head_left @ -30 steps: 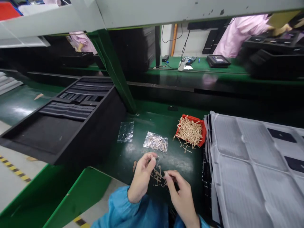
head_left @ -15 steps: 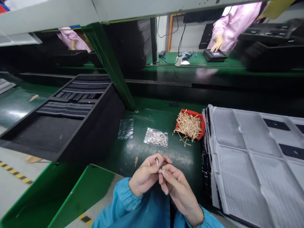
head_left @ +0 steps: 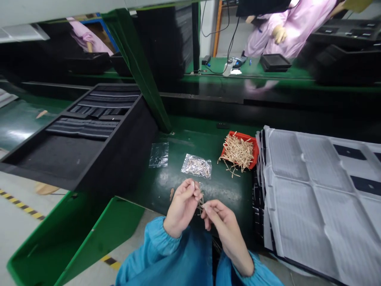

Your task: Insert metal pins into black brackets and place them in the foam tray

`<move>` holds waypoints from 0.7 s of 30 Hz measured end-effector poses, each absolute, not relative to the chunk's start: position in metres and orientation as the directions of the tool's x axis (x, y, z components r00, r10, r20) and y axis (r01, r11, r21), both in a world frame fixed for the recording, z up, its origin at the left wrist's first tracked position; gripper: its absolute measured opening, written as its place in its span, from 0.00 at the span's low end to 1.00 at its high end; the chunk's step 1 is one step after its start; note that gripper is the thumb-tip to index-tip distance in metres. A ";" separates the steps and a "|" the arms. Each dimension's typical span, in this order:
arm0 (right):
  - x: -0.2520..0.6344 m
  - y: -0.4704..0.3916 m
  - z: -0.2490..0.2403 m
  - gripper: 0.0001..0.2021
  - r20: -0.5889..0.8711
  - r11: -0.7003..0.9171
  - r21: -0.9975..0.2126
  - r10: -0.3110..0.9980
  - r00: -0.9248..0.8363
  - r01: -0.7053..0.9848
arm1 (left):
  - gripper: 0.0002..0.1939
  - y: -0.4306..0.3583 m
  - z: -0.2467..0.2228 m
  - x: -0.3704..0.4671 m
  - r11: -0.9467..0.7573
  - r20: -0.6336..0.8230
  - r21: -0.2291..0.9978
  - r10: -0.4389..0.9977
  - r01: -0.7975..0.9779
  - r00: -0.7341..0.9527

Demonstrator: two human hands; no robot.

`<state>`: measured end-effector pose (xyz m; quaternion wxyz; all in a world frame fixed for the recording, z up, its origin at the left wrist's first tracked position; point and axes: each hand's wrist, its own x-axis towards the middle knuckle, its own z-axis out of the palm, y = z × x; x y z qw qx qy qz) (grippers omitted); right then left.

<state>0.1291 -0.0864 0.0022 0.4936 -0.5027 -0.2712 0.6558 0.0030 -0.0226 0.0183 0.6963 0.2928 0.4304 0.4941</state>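
Observation:
In front of my chest, my left hand (head_left: 183, 205) is closed in a pinch, thumb against the forefinger. A thin, branched, stick-like piece (head_left: 200, 203) hangs just below its fingertips and reaches across to my right hand (head_left: 222, 220). That hand is also pinched, its thumb and forefinger at the edge of the thin piece. The piece's kind is too small to make out. Just beyond my fingers lies a clear zip bag (head_left: 196, 166) filled with small metallic-looking parts. A flat clear bag (head_left: 158, 155) rests to its left.
A red bin (head_left: 255, 153) heaped with thin beige pieces (head_left: 238, 150) stands right of the bags. Stacked trays under grey-white sheeting (head_left: 297, 198) fill the right. To the left are a black compartment tray (head_left: 74, 155) and a green bin (head_left: 98, 238). A co-worker in pink (head_left: 293, 31) is opposite.
My hands have drawn slightly apart, left hand rising, so the thin piece shows between them. The view has tilted a little. Across the bench, the co-worker's hand has lifted off the black tray.

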 end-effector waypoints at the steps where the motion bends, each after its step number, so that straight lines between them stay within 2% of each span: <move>1: 0.132 -0.089 -0.001 0.23 -0.398 -0.366 -0.867 0.917 0.027 -0.339 | 0.16 -0.022 0.016 0.002 0.305 -0.287 0.864 0.952 -0.400 0.106; 4: 0.145 -0.097 -0.013 0.24 -0.405 -0.361 -0.899 0.902 0.153 -0.249 | 0.11 -0.022 0.015 -0.011 0.177 -0.182 0.962 0.983 -0.208 -0.003; 7: 0.163 -0.104 -0.024 0.27 -0.396 -0.352 -0.915 0.876 0.275 -0.195 | 0.04 -0.026 0.017 -0.027 0.071 -0.073 0.994 0.997 0.088 0.011; 10: 0.175 -0.109 -0.033 0.29 -0.396 -0.359 -0.918 0.855 0.336 -0.169 | 0.04 -0.037 0.015 -0.030 -0.023 -0.008 0.936 0.996 0.352 0.086; 14: 0.176 -0.113 -0.039 0.30 -0.402 -0.373 -0.916 0.853 0.332 -0.149 | 0.05 -0.053 -0.004 -0.009 -0.092 0.054 0.799 0.995 0.594 0.081; 18: 0.174 -0.115 -0.039 0.30 -0.395 -0.371 -0.919 0.857 0.331 -0.136 | 0.09 -0.055 -0.022 0.005 -0.119 0.069 0.691 0.993 0.713 0.099; 21: 0.173 -0.116 -0.039 0.31 -0.391 -0.369 -0.920 0.860 0.327 -0.129 | 0.10 -0.050 -0.023 0.002 -0.134 0.092 0.659 0.991 0.740 0.097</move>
